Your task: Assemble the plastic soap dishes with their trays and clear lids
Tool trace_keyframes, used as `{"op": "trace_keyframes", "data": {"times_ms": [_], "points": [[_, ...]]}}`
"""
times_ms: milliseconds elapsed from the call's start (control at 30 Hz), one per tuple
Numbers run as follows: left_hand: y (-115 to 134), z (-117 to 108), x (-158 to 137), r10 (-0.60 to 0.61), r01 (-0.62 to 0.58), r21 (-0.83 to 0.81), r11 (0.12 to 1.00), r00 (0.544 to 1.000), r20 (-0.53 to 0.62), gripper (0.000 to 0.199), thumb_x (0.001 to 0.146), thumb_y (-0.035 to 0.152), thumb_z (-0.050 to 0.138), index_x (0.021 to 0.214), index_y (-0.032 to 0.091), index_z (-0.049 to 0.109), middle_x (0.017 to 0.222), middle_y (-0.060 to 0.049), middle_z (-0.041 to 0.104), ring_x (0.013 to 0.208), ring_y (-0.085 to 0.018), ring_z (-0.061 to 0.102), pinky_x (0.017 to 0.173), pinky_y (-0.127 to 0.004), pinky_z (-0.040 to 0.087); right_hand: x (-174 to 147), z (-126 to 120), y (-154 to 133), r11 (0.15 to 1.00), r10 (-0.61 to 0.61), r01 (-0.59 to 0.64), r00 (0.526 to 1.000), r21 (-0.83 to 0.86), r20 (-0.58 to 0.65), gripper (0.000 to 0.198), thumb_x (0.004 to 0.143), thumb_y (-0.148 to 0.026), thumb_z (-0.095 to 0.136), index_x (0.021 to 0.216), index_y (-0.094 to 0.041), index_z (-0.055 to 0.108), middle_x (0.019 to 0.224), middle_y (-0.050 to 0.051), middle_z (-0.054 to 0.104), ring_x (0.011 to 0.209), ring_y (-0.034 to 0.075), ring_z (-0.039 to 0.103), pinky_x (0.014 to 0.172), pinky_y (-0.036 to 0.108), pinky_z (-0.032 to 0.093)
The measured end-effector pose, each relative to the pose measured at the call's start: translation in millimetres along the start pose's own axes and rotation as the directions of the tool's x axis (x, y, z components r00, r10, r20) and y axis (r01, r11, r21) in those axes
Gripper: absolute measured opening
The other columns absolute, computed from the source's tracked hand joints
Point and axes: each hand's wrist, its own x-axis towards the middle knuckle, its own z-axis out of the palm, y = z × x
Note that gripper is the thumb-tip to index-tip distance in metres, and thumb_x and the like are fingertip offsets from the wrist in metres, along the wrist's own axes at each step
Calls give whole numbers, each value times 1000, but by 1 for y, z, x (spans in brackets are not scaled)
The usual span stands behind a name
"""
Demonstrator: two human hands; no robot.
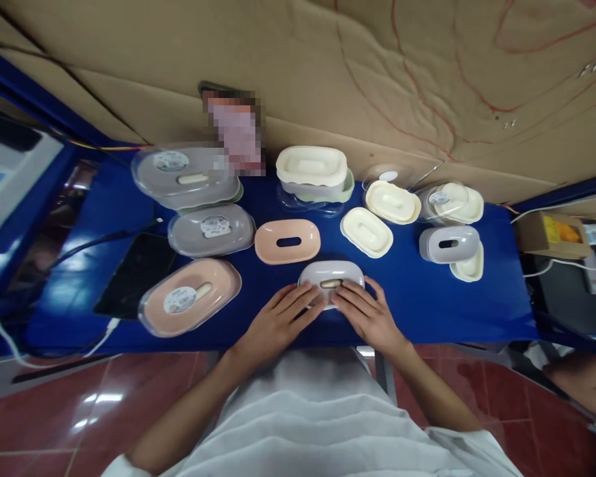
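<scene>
Both of your hands press flat on the grey lid (pixel 331 281) at the near edge of the blue table (pixel 427 311), fingers spread rather than curled, nothing gripped. Your left hand (pixel 277 322) comes in from the lower left with its forearm angled up toward the centre, fingertips lying on the lid's left side; your right hand (pixel 366 316) mirrors it from the lower right, fingertips meeting the lid beside its central slot. That lid is a smooth, matte, rounded oval of plastic with a slim oblong opening on top. Going from the left, a peach box in a clear glossy cover (pixel 190 297) lies near the table's front, with a black tablet (pixel 136 271) just beside it and two grey packaged boxes (pixel 198 199) behind. Just beyond your fingers sits a peach oval lid (pixel 287 242) with the same slot. Farther right lie cream oval trays (pixel 377 218), then a grey slotted box (pixel 449 244), well apart from your hands.
</scene>
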Motion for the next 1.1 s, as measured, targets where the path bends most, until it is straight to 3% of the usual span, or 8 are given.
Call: {"op": "trace_keyframes", "data": {"times_ms": [233,367,467,567,767,833,933,1100], "points": [[3,-3,6,20,-19,-34,999,998,54,31,109,20,57,138,15,67,132,-10,75,127,-24,65,111,-40,48,2,-5,-1,998,-65,65,997,3,42,31,108,-14,58,135,-22,70,136,6,78,137,20,66,136,50,22],[2,0,11,-17,19,-69,997,1000,18,26,108,27,63,131,18,69,127,-9,75,123,-24,67,106,-38,49,21,-31,21,996,-90,90,994,-5,56,30,108,-23,60,137,-24,69,135,7,77,134,21,68,129,47,35],[1,1,11,-24,21,-78,997,999,-38,18,106,24,63,121,19,71,124,-9,75,119,-24,68,104,-39,50,53,-58,70,985,84,-102,988,-141,-127,33,109,-25,54,140,-25,67,138,11,75,135,26,67,120,49,45],[0,1,9,-24,17,-85,996,996,-86,12,106,24,63,112,19,71,121,-10,75,117,-25,69,103,-41,51,90,-69,131,865,323,-410,897,-291,-302,46,110,-35,49,153,-19,55,154,20,62,147,36,55,119,61,41],[0,3,7,-54,44,-92,995,992,-116,11,105,21,63,112,18,71,122,-11,74,118,-26,69,102,-42,53,133,-49,197,739,447,-551,831,-387,-330,49,104,-33,55,147,-12,58,138,24,65,133,39,57,118,67,36],[-1,4,8,-60,49,-101,994,992,-108,11,104,21,64,112,19,71,122,-11,74,119,-26,69,101,-42,55,133,-46,201,715,465,-582,810,-388,-358,34,104,-32,54,129,-15,69,130,22,67,127,39,58,114,67,37],[-2,4,8,-76,59,-141,988,990,-120,11,103,21,65,113,18,71,126,-12,72,121,-27,69,103,-43,58,120,-49,193,773,395,-521,842,-362,-368,27,105,-31,49,113,-17,70,127,21,67,126,37,60,112,64,42],[-1,3,6,-171,137,-238,962,977,-129,27,99,23,73,125,19,67,145,-17,62,138,-31,62,111,-47,60,66,-43,120,904,204,-300,929,-306,-310,17,105,-31,54,112,-24,68,114,13,71,119,33,65,107,56,49]]}}
